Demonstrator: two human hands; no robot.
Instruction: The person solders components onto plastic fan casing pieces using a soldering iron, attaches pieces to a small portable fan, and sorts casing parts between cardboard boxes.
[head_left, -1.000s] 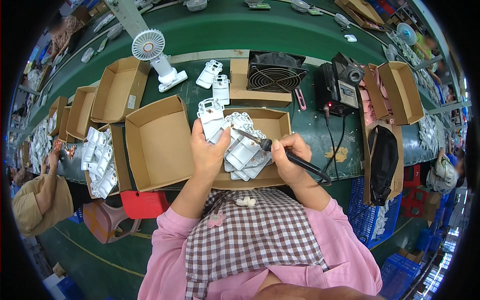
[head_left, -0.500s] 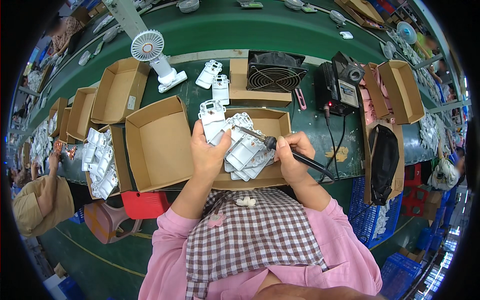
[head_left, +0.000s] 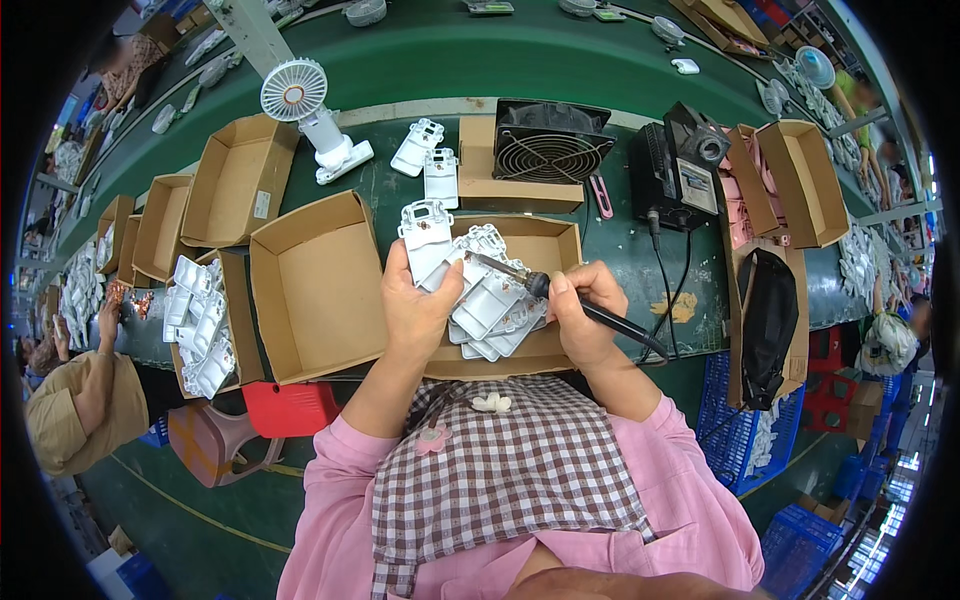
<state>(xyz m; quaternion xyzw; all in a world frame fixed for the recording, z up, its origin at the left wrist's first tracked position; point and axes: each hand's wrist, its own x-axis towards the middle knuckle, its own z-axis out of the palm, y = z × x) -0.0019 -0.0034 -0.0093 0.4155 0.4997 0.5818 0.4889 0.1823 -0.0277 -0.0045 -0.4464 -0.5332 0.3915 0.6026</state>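
My left hand (head_left: 413, 308) is closed on a white plastic casing (head_left: 427, 232), thumb on its near end. In my right hand (head_left: 592, 312) is a soldering iron (head_left: 537, 284), gripped by its dark handle and slanting to the left. Its tip meets or hovers just over the white parts beside my left thumb; contact I cannot tell. Below the iron, a pile of similar white casings (head_left: 485, 312) lies in a shallow cardboard box (head_left: 567, 240). Two more casings (head_left: 440, 178) rest beyond the box.
A black box fan (head_left: 553, 143) and a black soldering station (head_left: 672, 178) stand behind. Left are a white handheld fan (head_left: 318, 120), an open carton (head_left: 312, 290) and a box of white casings (head_left: 205, 325). A green conveyor (head_left: 450, 60) crosses the back. A co-worker (head_left: 85, 405) sits left.
Items on the conveyor have shifted slightly left. The soldering station's red light no longer shows. My right hand and the iron have moved very slightly left; my left hand stays put.
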